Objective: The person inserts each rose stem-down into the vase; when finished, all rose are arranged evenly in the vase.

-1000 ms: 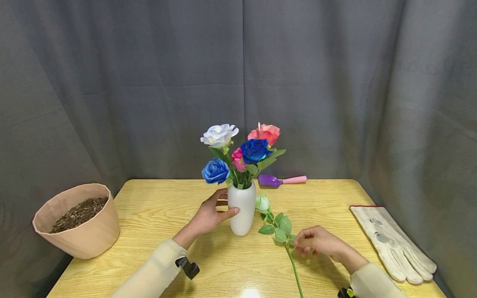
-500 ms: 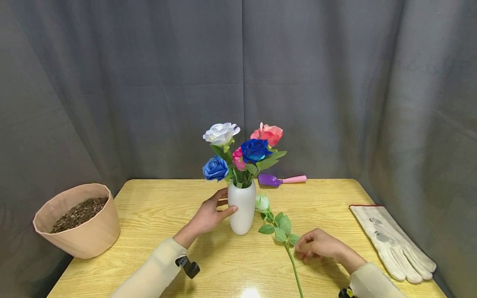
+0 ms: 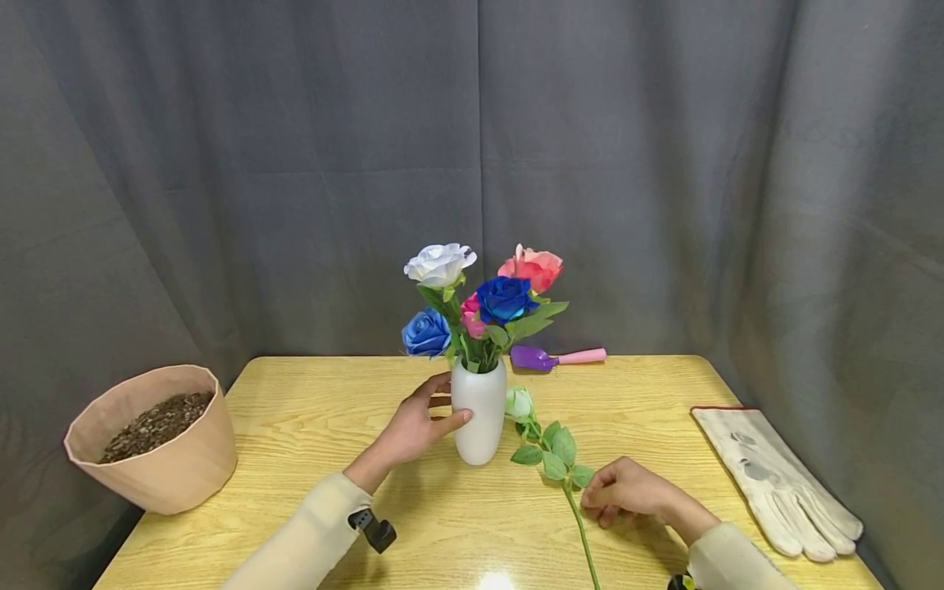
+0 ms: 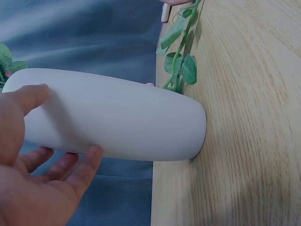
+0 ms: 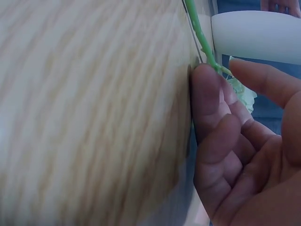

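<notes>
My left hand (image 3: 413, 422) grips the white vase (image 3: 479, 414) from its left side, thumb in front and fingers behind. Upright on the table, the vase holds several artificial roses: a white one (image 3: 440, 265), a coral one (image 3: 533, 267), a pink one (image 3: 472, 315) and two blue ones (image 3: 505, 297). A pale green rose (image 3: 553, 455) lies flat to the right of the vase, its stem toward me. Just right of that stem (image 5: 201, 37) is my right hand (image 3: 636, 496), loosely curled with its thumb apart from the fingers; nothing is clearly pinched.
A peach fabric pot (image 3: 158, 459) of soil stands at the table's left edge. Behind the vase lies a purple trowel (image 3: 534, 358) with a pink handle. White gloves (image 3: 782, 483) rest at the right edge. A grey curtain (image 3: 627, 180) hangs behind the table.
My right hand has moved slightly down along the stem, away from the leaves. The white and coral roses have shifted slightly right; the left hand keeps its hold on the vase.
</notes>
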A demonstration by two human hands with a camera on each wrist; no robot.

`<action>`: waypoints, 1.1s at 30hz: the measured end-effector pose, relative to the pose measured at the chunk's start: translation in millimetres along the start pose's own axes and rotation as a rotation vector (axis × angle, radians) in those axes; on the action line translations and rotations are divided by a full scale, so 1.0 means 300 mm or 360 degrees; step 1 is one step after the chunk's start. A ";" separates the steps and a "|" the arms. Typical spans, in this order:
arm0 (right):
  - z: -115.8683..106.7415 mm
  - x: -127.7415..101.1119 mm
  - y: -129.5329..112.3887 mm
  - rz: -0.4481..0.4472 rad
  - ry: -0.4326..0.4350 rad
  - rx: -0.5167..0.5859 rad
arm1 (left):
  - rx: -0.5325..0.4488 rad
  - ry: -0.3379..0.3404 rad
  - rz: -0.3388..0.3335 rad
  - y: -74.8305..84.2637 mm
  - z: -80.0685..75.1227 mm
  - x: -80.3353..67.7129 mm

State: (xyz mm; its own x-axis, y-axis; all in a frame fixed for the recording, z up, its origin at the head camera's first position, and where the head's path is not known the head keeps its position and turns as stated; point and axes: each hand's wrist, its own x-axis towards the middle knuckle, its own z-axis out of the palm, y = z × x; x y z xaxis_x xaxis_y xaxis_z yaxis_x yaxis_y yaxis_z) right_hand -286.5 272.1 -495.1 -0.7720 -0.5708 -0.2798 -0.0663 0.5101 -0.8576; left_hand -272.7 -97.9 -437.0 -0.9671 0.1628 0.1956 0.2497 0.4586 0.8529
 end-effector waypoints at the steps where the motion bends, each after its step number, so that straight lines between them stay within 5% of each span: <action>1: 0.002 0.000 -0.002 0.0002 -0.0001 0.0002 | 0.0004 0.0004 0.0001 -0.001 0.000 0.000; 14: 0.031 0.012 -0.016 -0.0038 -0.0036 -0.0002 | -0.0001 0.0023 0.0003 -0.003 0.001 0.003; 33: 0.048 0.042 -0.026 0.0007 0.0108 -0.0062 | -0.0022 0.0011 -0.0006 0.002 0.004 0.002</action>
State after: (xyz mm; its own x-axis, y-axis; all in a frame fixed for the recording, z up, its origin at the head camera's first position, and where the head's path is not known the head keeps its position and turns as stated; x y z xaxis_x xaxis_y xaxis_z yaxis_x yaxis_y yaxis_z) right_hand -286.7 251.8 -498.2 -0.8132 -0.5243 -0.2526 -0.0862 0.5378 -0.8386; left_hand -273.1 -96.5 -436.8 -0.9683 0.1548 0.1959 0.2455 0.4473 0.8600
